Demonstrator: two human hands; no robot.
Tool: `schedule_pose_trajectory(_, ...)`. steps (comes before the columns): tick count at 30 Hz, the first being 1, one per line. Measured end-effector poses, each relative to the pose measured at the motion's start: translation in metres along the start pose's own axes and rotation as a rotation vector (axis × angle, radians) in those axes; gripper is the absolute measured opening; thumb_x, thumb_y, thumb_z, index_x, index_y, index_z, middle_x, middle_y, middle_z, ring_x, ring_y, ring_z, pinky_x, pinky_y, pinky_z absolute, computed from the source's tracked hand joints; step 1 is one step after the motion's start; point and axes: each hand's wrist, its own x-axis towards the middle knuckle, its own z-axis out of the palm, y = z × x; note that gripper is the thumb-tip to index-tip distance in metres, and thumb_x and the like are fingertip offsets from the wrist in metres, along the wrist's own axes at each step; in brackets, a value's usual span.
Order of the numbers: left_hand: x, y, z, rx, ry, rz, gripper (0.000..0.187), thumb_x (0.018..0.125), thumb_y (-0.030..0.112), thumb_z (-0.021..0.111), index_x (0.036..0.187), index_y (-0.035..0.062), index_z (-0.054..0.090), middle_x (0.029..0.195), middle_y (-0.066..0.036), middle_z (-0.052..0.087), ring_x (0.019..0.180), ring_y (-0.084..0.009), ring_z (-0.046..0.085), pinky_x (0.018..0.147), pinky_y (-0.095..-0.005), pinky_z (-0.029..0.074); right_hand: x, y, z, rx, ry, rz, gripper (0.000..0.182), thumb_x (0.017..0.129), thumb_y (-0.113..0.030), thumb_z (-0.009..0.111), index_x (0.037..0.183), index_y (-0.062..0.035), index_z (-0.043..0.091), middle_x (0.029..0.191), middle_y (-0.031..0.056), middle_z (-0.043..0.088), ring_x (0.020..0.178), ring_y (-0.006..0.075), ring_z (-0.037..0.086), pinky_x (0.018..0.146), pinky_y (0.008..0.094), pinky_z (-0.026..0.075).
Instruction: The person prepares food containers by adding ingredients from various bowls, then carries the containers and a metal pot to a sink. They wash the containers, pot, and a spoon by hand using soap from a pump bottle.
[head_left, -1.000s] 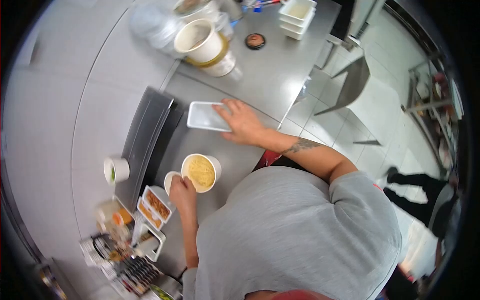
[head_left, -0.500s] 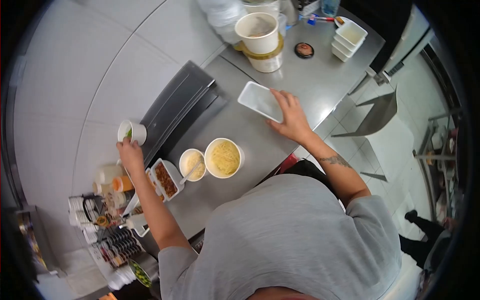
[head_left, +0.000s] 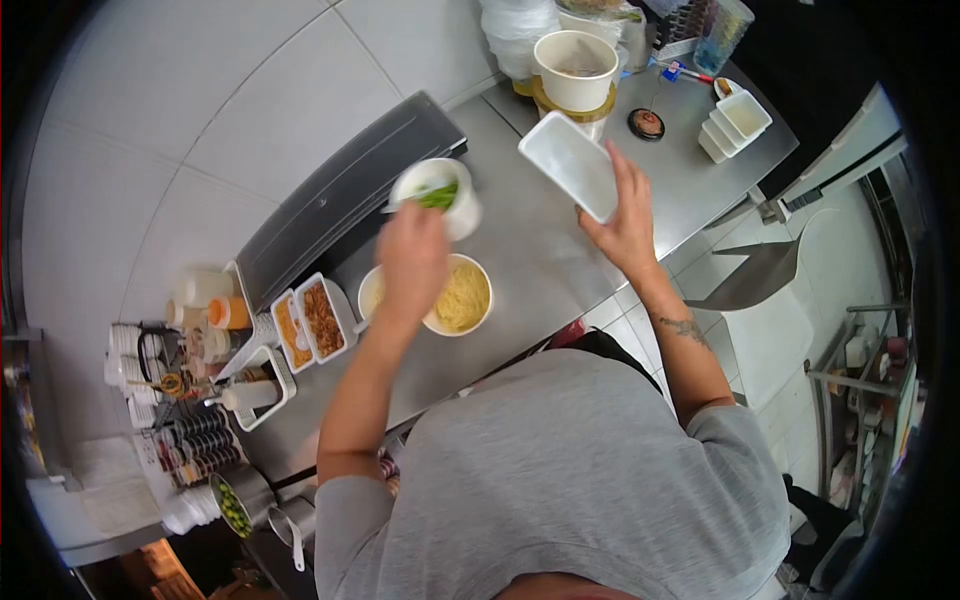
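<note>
My left hand (head_left: pixel 412 255), blurred by motion, grips the rim of a white tub (head_left: pixel 465 212) with chopped greens (head_left: pixel 438 194) in it. It hangs tilted over the steel counter, close to a white bowl of shredded pale-yellow food (head_left: pixel 465 298). That hand and wrist hide most of a smaller white bowl (head_left: pixel 369 290) beside it. On the other side, my right hand (head_left: pixel 630 225) has its fingers along the edges of a white rectangular container (head_left: pixel 570 165). The container is tilted, and its inside shows bare.
A dark grey bin (head_left: pixel 345 190) stands along the wall. To the left are topping trays (head_left: pixel 323 320), a squeeze bottle (head_left: pixel 250 396) and jars (head_left: pixel 228 313). Toward the back are a large white tub (head_left: pixel 575 80), a round dark lid (head_left: pixel 646 124) and stacked small containers (head_left: pixel 735 127).
My left hand has brought the tub of greens from beyond the grey bin's left end to near the bowls. My right hand still holds the rectangular container, now tilted more. The view has shifted.
</note>
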Motion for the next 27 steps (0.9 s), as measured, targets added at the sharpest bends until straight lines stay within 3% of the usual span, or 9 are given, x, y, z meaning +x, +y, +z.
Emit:
schedule_pose_trajectory(2, 0.005, 0.03, 0.028, -0.02, -0.119, 0.072, 0.011, 0.07, 0.004, 0.056, 0.081, 0.003, 0.055, 0.085, -0.014, 0.051, 0.072, -0.0283, 0.055, 0.062, -0.0398, 0.045, 0.006, -0.003, -0.005, -0.013, 0.03, -0.017, 0.084, 0.062, -0.01, 0.068, 0.138, -0.0101, 0.03, 0.119, 0.02, 0.042, 0.11, 0.0365, 0.04, 0.096, 0.0423, 0.035)
schedule_pose_trajectory(4, 0.004, 0.044, 0.059, -0.11, -0.097, 0.145, 0.012, 0.073, 0.008, 0.057, 0.084, 0.0036, 0.055, 0.089, -0.015, 0.05, 0.076, -0.0291, 0.056, 0.065, -0.0403, 0.046, 0.014, -0.006, -0.007, -0.025, 0.067, -0.052, 0.084, 0.063, -0.01, 0.069, 0.138, -0.0094, 0.03, 0.118, 0.0192, 0.044, 0.11, 0.0355, 0.041, 0.095, 0.0419, 0.035)
schedule_pose_trajectory(7, 0.009, 0.049, 0.049, -0.179, -0.326, -0.075, 0.013, 0.076, 0.01, 0.057, 0.087, 0.0037, 0.054, 0.091, -0.016, 0.05, 0.079, -0.0301, 0.056, 0.067, -0.0413, 0.047, 0.019, -0.015, -0.01, -0.01, 0.066, -0.085, 0.085, 0.063, -0.011, 0.069, 0.138, -0.0088, 0.03, 0.116, 0.0185, 0.046, 0.108, 0.0347, 0.043, 0.095, 0.0418, 0.036)
schedule_pose_trajectory(10, 0.026, -0.014, 0.022, 0.031, -0.19, -0.126, 0.021, 0.075, 0.015, 0.063, 0.09, 0.0035, 0.053, 0.093, -0.015, 0.05, 0.085, -0.0308, 0.055, 0.068, -0.0427, 0.047, 0.02, -0.022, -0.008, -0.006, 0.036, -0.102, 0.085, 0.062, -0.011, 0.07, 0.137, -0.0099, 0.031, 0.116, 0.0179, 0.047, 0.107, 0.0343, 0.044, 0.094, 0.0414, 0.037)
schedule_pose_trajectory(13, 0.021, -0.086, 0.014, 0.325, -0.223, -0.146, 0.034, 0.068, 0.017, 0.072, 0.094, 0.0039, 0.054, 0.099, -0.014, 0.051, 0.089, -0.0301, 0.054, 0.071, -0.0426, 0.046, 0.021, -0.033, 0.0, 0.024, -0.05, -0.061, 0.084, 0.063, -0.012, 0.071, 0.137, -0.0097, 0.032, 0.12, 0.0182, 0.047, 0.11, 0.0339, 0.044, 0.096, 0.0409, 0.035)
schedule_pose_trajectory(15, 0.014, -0.114, 0.011, 0.366, -0.29, -0.11, 0.034, 0.069, 0.016, 0.07, 0.097, 0.0051, 0.054, 0.099, -0.012, 0.053, 0.09, -0.0301, 0.055, 0.073, -0.0423, 0.045, 0.023, -0.042, 0.01, 0.035, -0.047, -0.096, 0.085, 0.062, -0.012, 0.071, 0.138, -0.012, 0.031, 0.117, 0.0182, 0.046, 0.107, 0.0345, 0.045, 0.093, 0.0413, 0.037)
schedule_pose_trajectory(18, 0.015, -0.126, 0.015, 0.399, -0.351, 0.062, 0.03, 0.071, 0.017, 0.067, 0.096, 0.0044, 0.057, 0.094, -0.012, 0.057, 0.086, -0.0285, 0.056, 0.073, -0.0409, 0.045, 0.03, -0.058, 0.021, 0.046, -0.051, -0.15, 0.086, 0.062, -0.013, 0.071, 0.138, -0.0132, 0.031, 0.116, 0.0181, 0.046, 0.105, 0.035, 0.045, 0.092, 0.0416, 0.039)
schedule_pose_trajectory(27, 0.019, -0.132, 0.012, 0.433, -0.332, 0.134, 0.02, 0.071, 0.014, 0.062, 0.087, 0.0016, 0.06, 0.085, -0.011, 0.058, 0.082, -0.0266, 0.057, 0.071, -0.0381, 0.044, 0.025, -0.099, 0.052, 0.131, -0.22, -0.155, 0.083, 0.062, -0.013, 0.072, 0.136, -0.0124, 0.034, 0.117, 0.0177, 0.046, 0.108, 0.0345, 0.044, 0.092, 0.0409, 0.039)
